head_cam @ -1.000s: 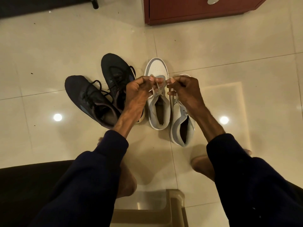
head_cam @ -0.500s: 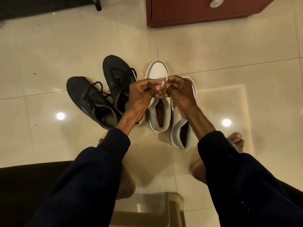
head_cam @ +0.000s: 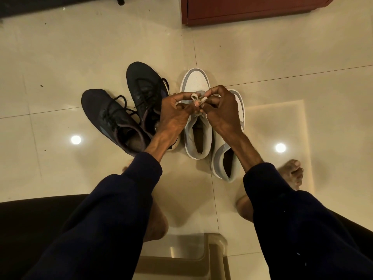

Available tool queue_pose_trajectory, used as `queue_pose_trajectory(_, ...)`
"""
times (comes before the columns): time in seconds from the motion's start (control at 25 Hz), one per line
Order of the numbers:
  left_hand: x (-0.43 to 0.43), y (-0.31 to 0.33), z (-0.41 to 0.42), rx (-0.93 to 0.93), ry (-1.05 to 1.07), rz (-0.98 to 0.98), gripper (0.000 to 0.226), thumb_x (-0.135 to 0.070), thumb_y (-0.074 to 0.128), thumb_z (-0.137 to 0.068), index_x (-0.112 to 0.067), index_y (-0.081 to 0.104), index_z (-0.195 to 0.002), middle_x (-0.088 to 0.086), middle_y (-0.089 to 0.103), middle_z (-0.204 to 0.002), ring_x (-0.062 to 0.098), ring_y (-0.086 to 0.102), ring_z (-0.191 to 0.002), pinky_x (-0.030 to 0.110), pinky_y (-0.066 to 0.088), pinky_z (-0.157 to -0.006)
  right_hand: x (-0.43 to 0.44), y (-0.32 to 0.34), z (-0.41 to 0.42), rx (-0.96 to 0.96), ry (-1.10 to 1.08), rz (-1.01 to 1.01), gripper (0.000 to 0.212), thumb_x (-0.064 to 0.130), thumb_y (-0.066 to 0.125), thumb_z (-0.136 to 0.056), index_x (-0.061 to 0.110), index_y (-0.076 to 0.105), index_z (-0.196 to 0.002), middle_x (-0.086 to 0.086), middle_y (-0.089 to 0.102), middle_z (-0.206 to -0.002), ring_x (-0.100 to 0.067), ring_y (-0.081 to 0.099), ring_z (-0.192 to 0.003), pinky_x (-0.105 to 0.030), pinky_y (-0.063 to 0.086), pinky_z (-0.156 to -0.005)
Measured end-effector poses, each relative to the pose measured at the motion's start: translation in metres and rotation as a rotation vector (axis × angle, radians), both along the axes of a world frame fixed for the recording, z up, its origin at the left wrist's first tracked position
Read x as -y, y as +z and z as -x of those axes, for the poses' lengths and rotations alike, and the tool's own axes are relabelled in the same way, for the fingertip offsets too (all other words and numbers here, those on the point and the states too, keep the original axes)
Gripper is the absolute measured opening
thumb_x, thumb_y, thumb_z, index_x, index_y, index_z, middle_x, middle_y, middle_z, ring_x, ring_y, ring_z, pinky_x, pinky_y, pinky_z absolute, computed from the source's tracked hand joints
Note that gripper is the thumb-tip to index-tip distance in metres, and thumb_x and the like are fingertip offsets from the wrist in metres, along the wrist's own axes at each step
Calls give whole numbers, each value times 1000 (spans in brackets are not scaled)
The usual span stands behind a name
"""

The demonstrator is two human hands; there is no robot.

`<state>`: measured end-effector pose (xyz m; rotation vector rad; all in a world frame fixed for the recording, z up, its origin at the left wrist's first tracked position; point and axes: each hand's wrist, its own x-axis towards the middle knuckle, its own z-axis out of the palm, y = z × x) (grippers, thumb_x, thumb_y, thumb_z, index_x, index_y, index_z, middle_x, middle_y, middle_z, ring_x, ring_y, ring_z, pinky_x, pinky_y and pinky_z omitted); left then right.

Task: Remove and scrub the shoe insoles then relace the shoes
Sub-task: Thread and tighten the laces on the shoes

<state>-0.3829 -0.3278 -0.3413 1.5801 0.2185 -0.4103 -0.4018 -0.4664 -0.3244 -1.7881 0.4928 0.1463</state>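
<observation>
- On the pale tiled floor (head_cam: 60, 57), straight ahead of the seated person, a white-and-grey high-top sneaker (head_cam: 196, 80) stands upright, its toe pointing away.
- Both hands meet just above its tongue. The left hand (head_cam: 173, 115) has a closed grip, thumb and fingertips pinching the white lace (head_cam: 194, 96).
- The right hand (head_cam: 224, 110) also has a closed grip, its curled fingers pinching the same lace from the other side.
- A small loop of lace stands up between the two sets of fingertips.
- A second white-and-grey sneaker (head_cam: 223, 160) sits just beside the first, partly hidden under the right forearm.
- Two black sneakers (head_cam: 107, 112) with black laces lie to the left, the nearer one just beside the white pair.
- A bare foot (head_cam: 292, 174) rests at the right.
- A beige plastic stool (head_cam: 215, 257) shows at the bottom edge and a red-brown cabinet (head_cam: 242, 11) at the top.
</observation>
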Motion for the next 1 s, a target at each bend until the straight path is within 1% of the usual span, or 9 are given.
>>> queue_pose_trajectory(0.08,1,-1,-1,20,58,-67,7,-8,77,-90,-13,76,-95,0,78,-88,21,77,-79,37,64,-77,-4,3,2,-5,28,30,39,11,79,-87,11,51,-114,7,73,-86,4,72,-77,-10,53,-67)
queue_pose_trajectory(0.16,7,-1,0,-10,156,-153,7,-11,80,-88,-17,77,-85,-1,77,-78,17,76,-72,33,64,-71,-7,2,6,31,16,85,43,10,78,-88,13,47,-118,6,73,-87,4,71,-77,-9,52,-66)
queue_pose_trajectory(0.28,14,-3,0,-81,248,-189,7,-14,84,-84,-16,79,-80,6,77,-79,25,76,-73,43,65,-74,-11,-2,10,105,-5,143,25,5,75,-89,11,60,-108,5,72,-87,2,71,-80,-13,56,-69)
queue_pose_trajectory(0.36,13,-3,-1,-119,260,-201,5,-13,85,-83,-12,80,-82,7,77,-78,26,76,-73,42,65,-75,-10,-7,10,141,30,179,12,5,72,-90,9,72,-102,6,72,-88,3,70,-82,-12,55,-74)
queue_pose_trajectory(0.48,9,0,2,-91,167,-183,8,-12,85,-82,-9,80,-86,5,78,-78,23,77,-73,37,65,-73,-6,-11,11,157,101,210,15,4,66,-93,8,79,-100,8,72,-84,12,66,-78,-5,48,-72)
queue_pose_trajectory(0.64,3,7,5,91,-16,-283,5,-10,82,-85,-12,78,-88,0,77,-81,13,76,-72,30,63,-70,-4,-16,10,121,180,249,15,7,66,-95,6,80,-100,7,69,-80,19,61,-72,-1,41,-65)
queue_pose_trajectory(0.76,-2,4,4,155,-67,-357,7,-14,82,-86,-9,79,-90,2,77,-83,13,75,-76,34,64,-76,-3,-18,7,39,192,261,14,13,70,-94,6,80,-100,-2,76,-87,5,66,-73,0,42,-65)
queue_pose_trajectory(0.84,-3,3,3,101,-28,-354,8,-15,82,-87,-9,79,-90,2,77,-83,13,75,-76,32,64,-75,-2,-16,7,14,163,227,14,14,72,-93,6,79,-100,-8,77,-91,3,66,-71,-2,46,-65)
queue_pose_trajectory(1.0,2,11,3,-106,47,-251,4,-10,81,-87,-10,77,-85,1,77,-76,13,75,-68,24,60,-64,3,-7,10,-56,19,18,23,11,79,-87,16,63,-104,0,74,-91,-6,74,-75,-20,59,-65)
